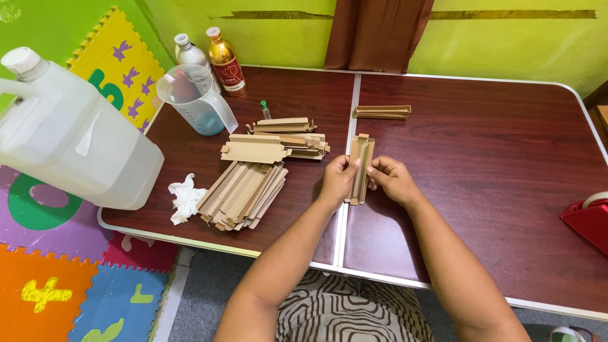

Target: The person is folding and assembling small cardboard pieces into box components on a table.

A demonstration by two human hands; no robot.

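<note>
Frame centre: left hand (337,179) and right hand (391,180) each pinch a side of the long tan folded cardboard sleeve (361,168), over the dark wooden table (494,190) seam. Risk: uneven squeeze could buckle it; left elbow could nudge the flat cardboard stack (242,193).

tan cardboard strip (361,168); dark reddish-brown table (494,164); red tape dispenser (588,221); multicoloured foam mat (57,285)

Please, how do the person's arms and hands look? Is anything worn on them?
Both forearms are bare: no sleeves show. The left hand and right hand wear no gloves, and no rings, watch or bracelet can be seen.
</note>
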